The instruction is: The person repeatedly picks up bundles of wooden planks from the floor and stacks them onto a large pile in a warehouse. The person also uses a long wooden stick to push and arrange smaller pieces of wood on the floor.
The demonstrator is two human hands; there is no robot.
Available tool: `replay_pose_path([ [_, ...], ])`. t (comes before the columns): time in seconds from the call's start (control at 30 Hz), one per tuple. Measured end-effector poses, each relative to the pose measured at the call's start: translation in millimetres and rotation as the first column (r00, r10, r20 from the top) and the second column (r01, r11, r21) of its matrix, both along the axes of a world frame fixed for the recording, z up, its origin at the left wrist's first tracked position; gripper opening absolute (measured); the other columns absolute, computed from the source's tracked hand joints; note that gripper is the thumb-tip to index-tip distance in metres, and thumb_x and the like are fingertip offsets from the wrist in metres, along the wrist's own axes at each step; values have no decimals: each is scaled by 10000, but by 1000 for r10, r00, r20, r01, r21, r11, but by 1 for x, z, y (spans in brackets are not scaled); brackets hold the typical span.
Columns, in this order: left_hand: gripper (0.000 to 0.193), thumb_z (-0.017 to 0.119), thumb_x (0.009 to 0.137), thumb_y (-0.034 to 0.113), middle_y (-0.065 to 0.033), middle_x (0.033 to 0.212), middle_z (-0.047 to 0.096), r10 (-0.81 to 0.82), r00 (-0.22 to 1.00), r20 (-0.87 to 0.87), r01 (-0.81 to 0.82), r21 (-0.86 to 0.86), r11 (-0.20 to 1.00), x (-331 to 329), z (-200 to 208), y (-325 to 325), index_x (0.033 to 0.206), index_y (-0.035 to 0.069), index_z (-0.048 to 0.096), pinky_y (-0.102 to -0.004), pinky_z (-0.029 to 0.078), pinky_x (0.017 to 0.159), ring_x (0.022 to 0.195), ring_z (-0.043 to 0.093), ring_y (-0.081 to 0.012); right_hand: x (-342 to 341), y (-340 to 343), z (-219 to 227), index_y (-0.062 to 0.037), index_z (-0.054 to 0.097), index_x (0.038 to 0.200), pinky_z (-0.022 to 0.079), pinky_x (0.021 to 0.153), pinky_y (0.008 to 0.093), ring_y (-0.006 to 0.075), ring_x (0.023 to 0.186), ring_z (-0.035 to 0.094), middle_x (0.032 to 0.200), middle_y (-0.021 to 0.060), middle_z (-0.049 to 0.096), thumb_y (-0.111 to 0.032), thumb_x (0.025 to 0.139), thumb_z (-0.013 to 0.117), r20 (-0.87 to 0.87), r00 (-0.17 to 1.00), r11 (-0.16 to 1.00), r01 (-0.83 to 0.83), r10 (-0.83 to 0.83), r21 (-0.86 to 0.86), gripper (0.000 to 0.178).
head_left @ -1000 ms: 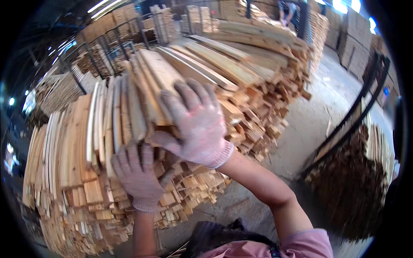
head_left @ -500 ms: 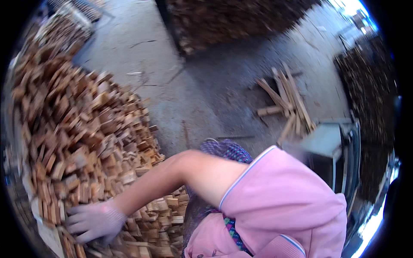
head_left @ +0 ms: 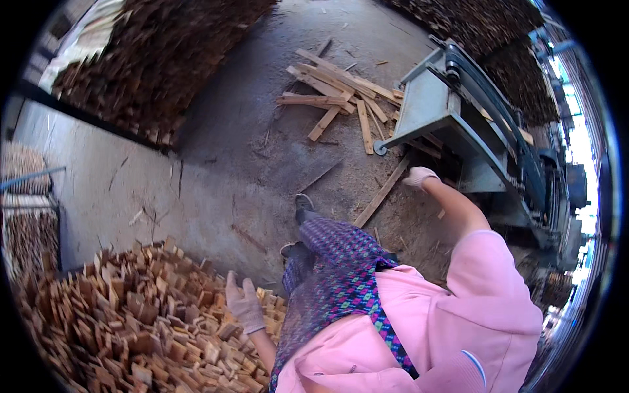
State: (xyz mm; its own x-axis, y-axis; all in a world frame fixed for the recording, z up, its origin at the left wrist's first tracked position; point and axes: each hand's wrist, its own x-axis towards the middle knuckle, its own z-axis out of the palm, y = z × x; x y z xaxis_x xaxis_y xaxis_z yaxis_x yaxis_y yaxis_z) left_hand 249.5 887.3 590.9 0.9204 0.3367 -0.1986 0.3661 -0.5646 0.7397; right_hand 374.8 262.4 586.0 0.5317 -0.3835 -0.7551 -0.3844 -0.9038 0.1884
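My left hand [head_left: 244,306], in a pale knitted glove, hovers over the near edge of a heap of short wooden blocks [head_left: 147,314]. Its fingers point away from me, apart, and no block shows in them. Out to the right, my right hand [head_left: 419,177], gloved alike, is beside a long wooden board [head_left: 383,191] slanting across the floor below the machine table. Its fingers are curled; what they hold, if anything, is hidden.
A grey-green metal machine [head_left: 426,111] stands at the right, its corner close to my right hand. Long wooden strips [head_left: 327,85] lie crossed on the floor ahead. Tall stacks of dark wood [head_left: 157,59] rise at far left and far right.
My right hand has left the block heap, where it reached across my body, and swung over to the machine side. My view has turned right. My left hand has come into sight.
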Motion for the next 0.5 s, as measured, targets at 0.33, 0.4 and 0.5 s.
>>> replay_pose_path([
  [0.33, 554, 583, 953, 365, -268, 1277, 680, -271, 679, -683, 307, -71, 949, 17, -98, -19, 1308, -57, 635, -399, 482, 1025, 1229, 643, -369, -206, 77, -153, -73, 768, 1120, 531, 957, 472, 386, 1115, 690, 1188, 230, 715, -527, 934, 542, -145, 979, 774, 201, -142, 600, 540],
  [0.4, 548, 579, 951, 363, -266, 1262, 686, -228, 620, -751, 299, -43, 953, 7, -106, -12, 1300, -57, 640, -401, 482, 1021, 1215, 647, -371, -170, 73, -161, -75, 769, 1121, 532, 958, 474, 388, 1111, 692, 1183, 226, 718, -528, 932, 552, -182, 970, 716, 243, -163, 655, 537],
  [0.5, 540, 574, 949, 359, -262, 1240, 695, -247, 614, -749, 334, -37, 942, 12, -127, -16, 1287, -56, 647, -404, 482, 1015, 1195, 652, -374, -129, 48, -166, -77, 771, 1123, 533, 959, 476, 391, 1105, 695, 1176, 220, 724, -530, 929, 568, -255, 940, 635, 342, -228, 692, 533],
])
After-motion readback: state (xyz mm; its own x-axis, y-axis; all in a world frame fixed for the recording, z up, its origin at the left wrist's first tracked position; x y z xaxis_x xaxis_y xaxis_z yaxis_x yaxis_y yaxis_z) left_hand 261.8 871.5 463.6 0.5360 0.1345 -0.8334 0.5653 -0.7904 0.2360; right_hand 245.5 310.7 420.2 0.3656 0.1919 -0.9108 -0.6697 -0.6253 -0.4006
